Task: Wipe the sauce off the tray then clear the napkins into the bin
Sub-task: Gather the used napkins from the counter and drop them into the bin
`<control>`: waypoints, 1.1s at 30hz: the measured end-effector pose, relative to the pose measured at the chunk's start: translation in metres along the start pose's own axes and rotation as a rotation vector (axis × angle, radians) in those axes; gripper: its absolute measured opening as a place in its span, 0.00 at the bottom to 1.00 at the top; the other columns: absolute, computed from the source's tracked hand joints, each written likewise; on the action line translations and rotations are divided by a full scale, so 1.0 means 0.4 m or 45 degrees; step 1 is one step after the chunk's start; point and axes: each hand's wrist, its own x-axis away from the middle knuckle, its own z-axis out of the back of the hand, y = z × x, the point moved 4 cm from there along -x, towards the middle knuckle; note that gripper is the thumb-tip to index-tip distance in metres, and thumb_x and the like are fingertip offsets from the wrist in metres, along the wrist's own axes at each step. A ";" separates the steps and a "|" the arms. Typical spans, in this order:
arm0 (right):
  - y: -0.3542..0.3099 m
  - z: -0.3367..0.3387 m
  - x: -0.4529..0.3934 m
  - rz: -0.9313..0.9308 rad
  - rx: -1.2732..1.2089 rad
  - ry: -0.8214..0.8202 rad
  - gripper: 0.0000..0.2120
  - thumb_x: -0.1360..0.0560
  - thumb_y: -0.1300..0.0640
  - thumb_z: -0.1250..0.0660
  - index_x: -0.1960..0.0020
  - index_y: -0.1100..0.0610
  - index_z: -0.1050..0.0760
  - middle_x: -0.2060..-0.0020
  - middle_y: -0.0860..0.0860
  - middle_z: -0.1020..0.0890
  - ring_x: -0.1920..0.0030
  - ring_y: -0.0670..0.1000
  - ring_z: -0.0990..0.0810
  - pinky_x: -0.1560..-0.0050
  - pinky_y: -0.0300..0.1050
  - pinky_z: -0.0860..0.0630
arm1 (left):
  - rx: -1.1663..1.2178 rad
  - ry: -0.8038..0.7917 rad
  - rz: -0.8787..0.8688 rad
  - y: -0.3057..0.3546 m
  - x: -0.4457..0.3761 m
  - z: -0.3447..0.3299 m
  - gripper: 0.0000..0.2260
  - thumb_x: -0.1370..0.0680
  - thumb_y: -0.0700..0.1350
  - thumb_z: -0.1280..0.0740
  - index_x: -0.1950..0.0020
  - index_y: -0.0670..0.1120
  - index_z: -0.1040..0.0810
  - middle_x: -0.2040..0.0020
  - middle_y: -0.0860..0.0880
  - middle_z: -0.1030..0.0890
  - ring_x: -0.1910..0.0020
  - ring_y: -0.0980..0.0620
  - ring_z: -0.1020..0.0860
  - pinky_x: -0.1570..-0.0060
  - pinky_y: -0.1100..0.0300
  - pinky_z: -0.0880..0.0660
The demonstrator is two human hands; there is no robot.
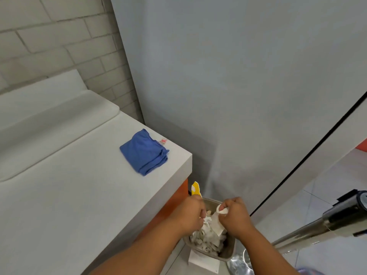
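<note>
Both my hands hover over a small beige bin (226, 255) on the floor beside the counter. Crumpled white napkins (206, 239) fill it. My right hand (236, 217) pinches a white napkin (218, 223) that hangs down into the bin. My left hand (190, 213) has its fingers curled at the bin's left rim, and whether it holds anything is hidden. A yellow-and-white wrapper (195, 188) sticks up just behind that hand. No tray is in view.
A folded blue cloth (144, 152) and a small red-and-white packet (163, 141) lie near the corner of the white counter (79, 185). A metal pole (307, 233) slants in from the right. A grey wall (238, 76) stands behind the bin.
</note>
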 end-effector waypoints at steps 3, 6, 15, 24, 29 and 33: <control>0.036 -0.029 -0.017 -0.079 0.042 -0.055 0.11 0.29 0.67 0.36 0.55 0.51 0.28 0.47 0.50 0.35 0.50 0.51 0.26 0.49 0.31 0.34 | 0.010 -0.095 0.095 -0.023 -0.042 -0.040 0.04 0.28 0.39 0.31 0.60 0.47 0.20 0.48 0.48 0.20 0.53 0.52 0.22 0.55 0.66 0.29; 0.059 -0.044 -0.030 -0.122 0.091 -0.077 0.12 0.28 0.67 0.38 0.53 0.51 0.27 0.46 0.50 0.35 0.54 0.49 0.27 0.49 0.34 0.30 | 0.034 -0.149 0.182 -0.040 -0.080 -0.079 0.14 0.29 0.38 0.30 0.70 0.53 0.29 0.49 0.49 0.20 0.58 0.55 0.25 0.59 0.65 0.29; 0.091 -0.052 -0.041 -0.182 0.135 -0.151 0.15 0.26 0.60 0.35 0.40 0.52 0.24 0.39 0.52 0.34 0.43 0.54 0.22 0.41 0.40 0.27 | 0.180 -0.464 0.237 -0.052 -0.133 -0.149 0.12 0.23 0.44 0.33 0.41 0.53 0.20 0.36 0.52 0.24 0.40 0.51 0.24 0.52 0.70 0.31; 0.062 -0.023 -0.035 -0.117 0.077 -0.094 0.11 0.24 0.57 0.35 0.42 0.51 0.23 0.42 0.51 0.30 0.52 0.49 0.26 0.50 0.36 0.31 | 0.139 -0.496 0.344 -0.036 -0.116 -0.112 0.19 0.22 0.35 0.44 0.38 0.51 0.22 0.34 0.48 0.25 0.37 0.48 0.25 0.43 0.63 0.27; -0.032 0.015 -0.034 0.025 -0.037 0.014 0.11 0.26 0.61 0.35 0.60 0.45 0.28 0.56 0.49 0.21 0.58 0.49 0.25 0.59 0.39 0.32 | 0.040 -0.357 0.223 0.014 -0.074 -0.050 0.16 0.20 0.39 0.43 0.36 0.47 0.24 0.35 0.46 0.24 0.38 0.45 0.25 0.46 0.61 0.30; -0.140 0.058 -0.022 0.133 -0.112 0.071 0.10 0.25 0.60 0.35 0.60 0.45 0.28 0.64 0.47 0.19 0.62 0.50 0.22 0.65 0.37 0.31 | 0.095 0.056 0.129 0.055 -0.022 0.076 0.09 0.21 0.43 0.41 0.49 0.44 0.22 0.52 0.44 0.22 0.52 0.47 0.24 0.58 0.61 0.34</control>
